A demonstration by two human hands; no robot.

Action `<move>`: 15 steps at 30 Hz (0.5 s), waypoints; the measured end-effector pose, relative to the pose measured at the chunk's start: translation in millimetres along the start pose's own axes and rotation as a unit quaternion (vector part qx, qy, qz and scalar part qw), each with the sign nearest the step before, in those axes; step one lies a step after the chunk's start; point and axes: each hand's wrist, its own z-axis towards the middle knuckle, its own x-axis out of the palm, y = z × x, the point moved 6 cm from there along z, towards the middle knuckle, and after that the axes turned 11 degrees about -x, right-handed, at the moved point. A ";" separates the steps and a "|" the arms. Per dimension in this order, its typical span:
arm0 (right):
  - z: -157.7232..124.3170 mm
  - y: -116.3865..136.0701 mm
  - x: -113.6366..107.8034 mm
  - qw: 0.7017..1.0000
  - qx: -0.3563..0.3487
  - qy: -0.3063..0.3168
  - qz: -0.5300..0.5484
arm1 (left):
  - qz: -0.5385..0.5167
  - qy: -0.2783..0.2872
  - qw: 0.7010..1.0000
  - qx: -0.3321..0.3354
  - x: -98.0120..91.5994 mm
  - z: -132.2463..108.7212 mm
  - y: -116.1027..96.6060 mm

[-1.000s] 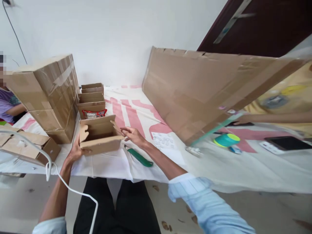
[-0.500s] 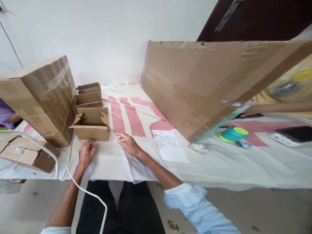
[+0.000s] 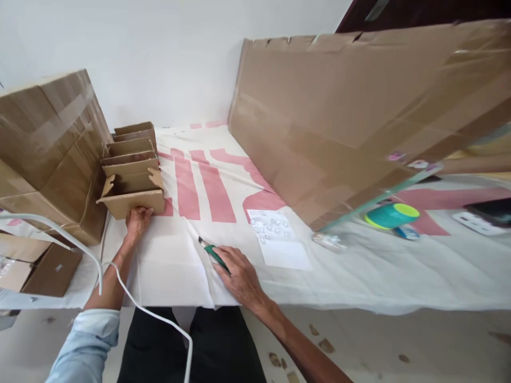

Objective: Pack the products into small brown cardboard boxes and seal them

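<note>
On the bench (image 3: 167,271), the cutter (image 3: 216,259) is clasped by the right grip (image 3: 239,274), the front carton (image 3: 128,202) perhaps steadied by the left grip (image 3: 138,221), closure unclear.

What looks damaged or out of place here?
The large cardboard sheet has small nicks along its top edge, so it looks worn. Brown patches dot the otherwise pale floor; I can't tell whether they're scraps or stains.

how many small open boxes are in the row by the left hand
3: the front box at the left hand, the middle box behind it, the back box nearest the wall; more could be hidden.
</note>
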 end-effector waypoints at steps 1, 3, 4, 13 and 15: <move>-0.3 -0.2 0.1 1.000 0.000 -0.001 -0.007 | 0.003 -0.001 1.000 0.005 -0.3 8.3 -2.2; 0.6 -0.2 -0.2 1.000 -0.003 -0.003 -0.015 | 0.005 -0.001 1.000 0.015 -0.8 25.8 -7.4; 1.2 -0.3 -0.5 1.000 -0.004 -0.004 -0.017 | 0.005 0.000 1.000 0.020 -0.9 35.0 -10.2; -1.7 -4.4 1.0 1.000 0.026 0.008 -0.007 | -0.026 0.038 0.998 0.044 15.5 114.4 -34.9; -1.6 -4.8 0.3 1.000 0.027 0.006 -0.005 | -0.038 0.054 0.997 0.045 19.2 124.7 -39.3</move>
